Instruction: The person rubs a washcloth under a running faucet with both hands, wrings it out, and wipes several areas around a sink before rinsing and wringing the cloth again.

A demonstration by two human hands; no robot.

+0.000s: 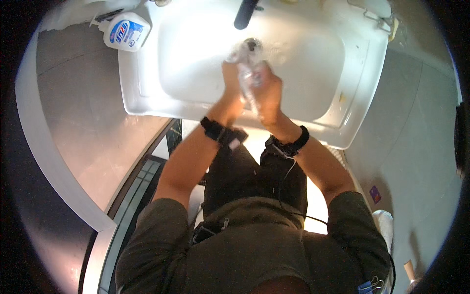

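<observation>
Over a white sink basin (308, 92), my left hand (233, 77) and my right hand (268, 90) are close together. Between them is a wet, clear and whitish thing (251, 77), perhaps a plastic bag or wrapper; motion blur hides its exact kind. My right hand is closed around its right side. My left hand lies against its other side, its fingers partly hidden. Just beyond the hands is the dark drain (252, 45), with water around it. A dark faucet spout (241, 22) points down above the basin.
A white pump bottle (127, 32) with a blue label stands on the sink's left corner. A wire holder (374, 18) is at the back right. Walls flank the sink. Black straps with devices are on both wrists, and a cable runs from the right one.
</observation>
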